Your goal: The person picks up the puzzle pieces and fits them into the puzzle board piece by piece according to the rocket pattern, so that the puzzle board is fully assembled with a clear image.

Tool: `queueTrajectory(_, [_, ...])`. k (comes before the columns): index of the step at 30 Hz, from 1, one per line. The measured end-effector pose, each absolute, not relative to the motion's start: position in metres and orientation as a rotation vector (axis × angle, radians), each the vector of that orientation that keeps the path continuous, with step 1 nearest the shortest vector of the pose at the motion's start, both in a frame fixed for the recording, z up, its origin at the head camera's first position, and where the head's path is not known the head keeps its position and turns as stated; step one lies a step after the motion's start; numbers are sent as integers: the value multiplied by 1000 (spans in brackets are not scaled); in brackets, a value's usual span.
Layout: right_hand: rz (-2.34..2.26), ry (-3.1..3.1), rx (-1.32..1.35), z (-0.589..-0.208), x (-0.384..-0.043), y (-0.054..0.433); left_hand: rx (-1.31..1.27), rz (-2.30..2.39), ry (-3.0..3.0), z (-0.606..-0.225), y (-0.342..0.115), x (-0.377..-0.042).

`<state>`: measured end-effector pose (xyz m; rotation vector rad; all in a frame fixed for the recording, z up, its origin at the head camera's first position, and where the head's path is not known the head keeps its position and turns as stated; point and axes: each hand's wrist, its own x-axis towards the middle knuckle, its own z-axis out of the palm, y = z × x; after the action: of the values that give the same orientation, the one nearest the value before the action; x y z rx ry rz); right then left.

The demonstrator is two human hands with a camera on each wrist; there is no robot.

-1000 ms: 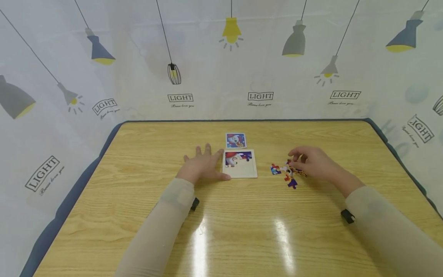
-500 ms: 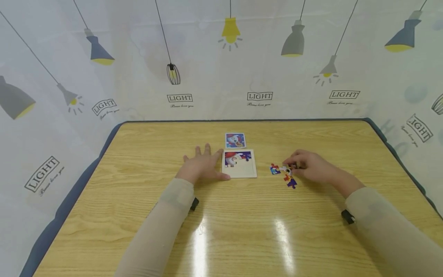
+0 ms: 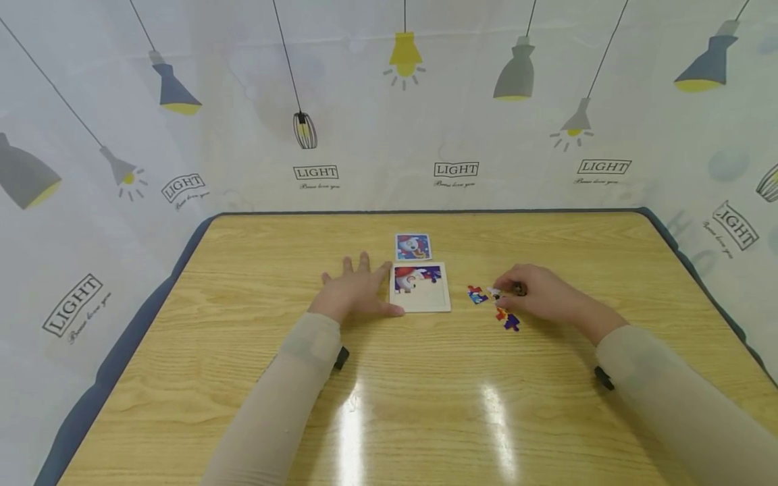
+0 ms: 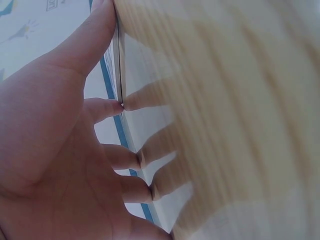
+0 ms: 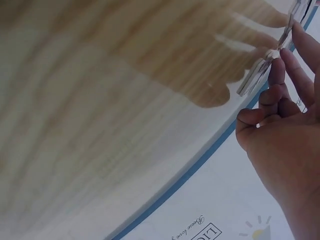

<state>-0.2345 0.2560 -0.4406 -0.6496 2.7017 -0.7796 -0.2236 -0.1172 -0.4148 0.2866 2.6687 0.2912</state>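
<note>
In the head view, a square puzzle tray lies mid-table, its upper left part filled with pieces that show a white-faced figure in red. My left hand lies spread beside it, thumb at the lower left edge and index finger at the upper left corner; the left hand also shows palm-on in its wrist view. To the right, my right hand bends over loose puzzle pieces, thumb and index at a white piece. A red-and-blue piece and a purple-and-orange piece lie close by. The hand partly hides a brownish piece.
Behind the tray lies a small picture card with a similar figure. The wooden table has a dark blue edge, with a lamp-patterned white curtain around its back and sides.
My right hand has come down and slid left over the loose pieces, fingers closing at the white piece. The red-and-blue piece has shifted slightly left and turned. My left hand stays in place.
</note>
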Motion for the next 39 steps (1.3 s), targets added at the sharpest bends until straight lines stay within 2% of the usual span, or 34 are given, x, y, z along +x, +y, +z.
queueTrajectory(15, [-717, 2708, -767, -439, -237, 252, 274, 291, 2662, -418, -118, -226])
queueTrajectory(39, [-689, 2735, -717, -444, -245, 252, 268, 299, 2667, -421, -118, -226])
